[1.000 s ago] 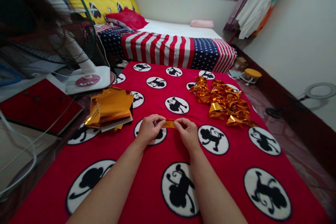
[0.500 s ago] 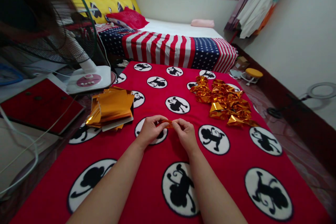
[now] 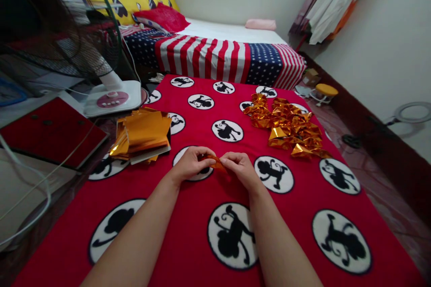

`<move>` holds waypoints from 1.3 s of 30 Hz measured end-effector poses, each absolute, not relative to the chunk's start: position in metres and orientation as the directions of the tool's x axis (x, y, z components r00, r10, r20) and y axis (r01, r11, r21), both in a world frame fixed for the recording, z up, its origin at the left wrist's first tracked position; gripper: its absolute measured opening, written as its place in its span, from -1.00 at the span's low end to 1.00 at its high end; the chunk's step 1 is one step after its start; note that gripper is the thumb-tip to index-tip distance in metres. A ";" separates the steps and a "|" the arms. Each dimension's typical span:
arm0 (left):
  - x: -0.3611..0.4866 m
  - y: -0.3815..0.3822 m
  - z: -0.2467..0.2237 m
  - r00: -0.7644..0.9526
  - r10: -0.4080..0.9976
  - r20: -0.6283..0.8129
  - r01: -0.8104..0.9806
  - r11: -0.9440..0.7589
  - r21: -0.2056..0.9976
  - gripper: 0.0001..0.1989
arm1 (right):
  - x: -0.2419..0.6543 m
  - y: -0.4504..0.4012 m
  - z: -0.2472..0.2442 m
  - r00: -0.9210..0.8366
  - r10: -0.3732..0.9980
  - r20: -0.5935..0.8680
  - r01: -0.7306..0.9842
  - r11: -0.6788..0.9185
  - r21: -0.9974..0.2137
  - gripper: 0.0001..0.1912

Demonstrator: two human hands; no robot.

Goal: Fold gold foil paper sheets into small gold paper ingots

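Between my two hands is a small piece of shiny gold foil paper (image 3: 218,163), partly covered by my fingers. My left hand (image 3: 194,162) pinches its left end with thumb and fingers. At the other end, my right hand (image 3: 239,166) grips it between thumb and fingertips. A stack of flat gold foil paper sheets (image 3: 143,132) lies to the left of my hands. To the right, folded gold foil pieces (image 3: 286,125) sit in a loose heap. All of this rests on a red cloth (image 3: 232,190) printed with black monkey figures in white circles.
A fan (image 3: 112,96) stands at the left beside a dark red panel (image 3: 47,128) and a white cable. Behind the cloth is a bed (image 3: 215,60) with a flag-patterned cover. A yellow stool (image 3: 326,90) and a ring-shaped lamp (image 3: 412,112) are on the right.
Both hands stay in nearly the same spot, and slightly more of the foil paper shows between them. My right wrist has shifted a little to the right. The whole view has tilted slightly.
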State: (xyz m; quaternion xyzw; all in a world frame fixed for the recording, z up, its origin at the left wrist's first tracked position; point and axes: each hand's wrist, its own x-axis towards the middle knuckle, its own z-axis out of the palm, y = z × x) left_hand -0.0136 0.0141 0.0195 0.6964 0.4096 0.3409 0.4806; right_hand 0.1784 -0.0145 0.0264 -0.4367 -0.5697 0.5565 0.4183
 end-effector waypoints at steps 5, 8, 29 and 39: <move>-0.016 0.015 0.019 0.480 0.875 0.058 0.239 -0.194 0.952 -0.85 | 0.181 -0.013 0.028 -0.307 0.952 -0.002 0.079 0.023 -0.997 -0.71; -0.016 0.014 0.020 0.482 0.875 0.056 0.255 -0.201 0.946 -0.83 | 0.181 -0.012 0.027 -0.311 0.950 0.022 0.117 0.062 -0.991 -0.73; -0.016 0.015 0.017 0.479 0.875 0.072 0.228 -0.204 0.952 -0.83 | 0.181 -0.012 0.027 -0.364 0.929 0.068 0.171 0.138 -0.975 -0.72; -0.015 0.015 0.019 0.510 0.856 0.090 0.181 -0.209 0.961 -0.91 | 0.182 -0.012 0.027 -0.370 0.925 0.083 0.225 0.176 -0.958 -0.68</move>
